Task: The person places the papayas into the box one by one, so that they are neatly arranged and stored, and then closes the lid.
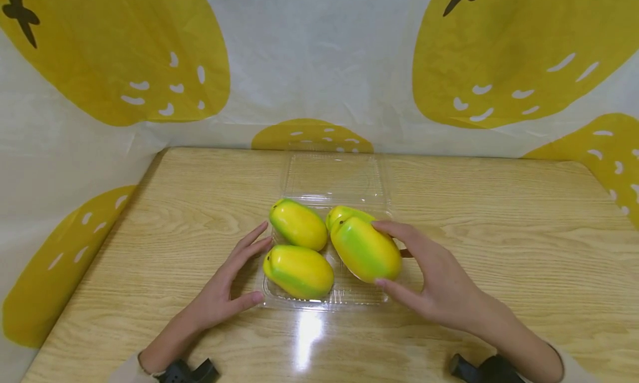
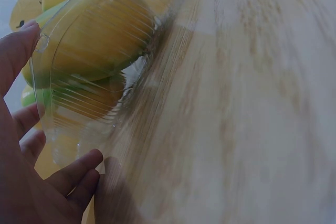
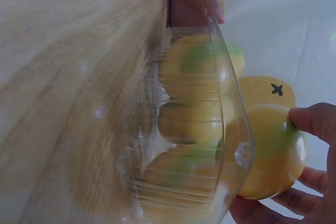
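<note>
A clear plastic clamshell box (image 1: 349,298) lies with its lid folded back on the table. Two yellow-green mangoes (image 1: 299,272) sit in its left half, one behind the other. At the back right, another mango (image 1: 344,212) is mostly hidden by the mango (image 1: 366,250) my right hand (image 1: 439,283) grips between thumb and fingers. In the right wrist view, that held mango (image 3: 273,150) is above the box rim. My left hand (image 1: 224,283) is at the box's left side, fingers spread; in the left wrist view its thumb (image 2: 23,45) touches the rim.
Behind the box, its transparent lid (image 1: 334,175) lies flat near the table's back edge. The wood-grain table (image 1: 499,205) extends to both sides. A white cloth with yellow fruit prints (image 1: 319,55) hangs at the back and left.
</note>
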A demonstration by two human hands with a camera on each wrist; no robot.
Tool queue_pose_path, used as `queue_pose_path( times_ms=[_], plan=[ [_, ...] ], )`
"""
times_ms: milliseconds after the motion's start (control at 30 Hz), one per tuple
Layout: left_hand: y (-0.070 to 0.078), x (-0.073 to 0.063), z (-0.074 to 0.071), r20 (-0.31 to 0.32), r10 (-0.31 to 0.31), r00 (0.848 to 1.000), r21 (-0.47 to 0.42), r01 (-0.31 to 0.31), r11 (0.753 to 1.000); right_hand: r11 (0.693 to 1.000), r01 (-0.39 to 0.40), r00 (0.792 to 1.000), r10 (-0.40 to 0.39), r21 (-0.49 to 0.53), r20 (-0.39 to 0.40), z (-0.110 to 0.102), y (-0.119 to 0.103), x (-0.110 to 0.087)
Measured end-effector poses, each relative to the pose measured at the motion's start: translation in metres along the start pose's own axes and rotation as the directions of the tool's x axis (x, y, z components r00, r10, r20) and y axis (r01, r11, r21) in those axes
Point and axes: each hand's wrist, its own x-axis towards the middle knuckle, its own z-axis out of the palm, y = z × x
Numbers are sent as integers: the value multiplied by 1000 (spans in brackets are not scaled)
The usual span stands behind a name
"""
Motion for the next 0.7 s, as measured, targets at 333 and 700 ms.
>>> queue_pose_path(
  times_ms=[333,700],
  plan=[
    [0,0,0,4,-5,1000,-8,5,1000,997,71,997,-71,-28,-1,8,5,-3],
    [0,0,0,4,-12,1000,-2,12,1000,991,115,993,-113,-62,30,14,8,-2]
  ],
)
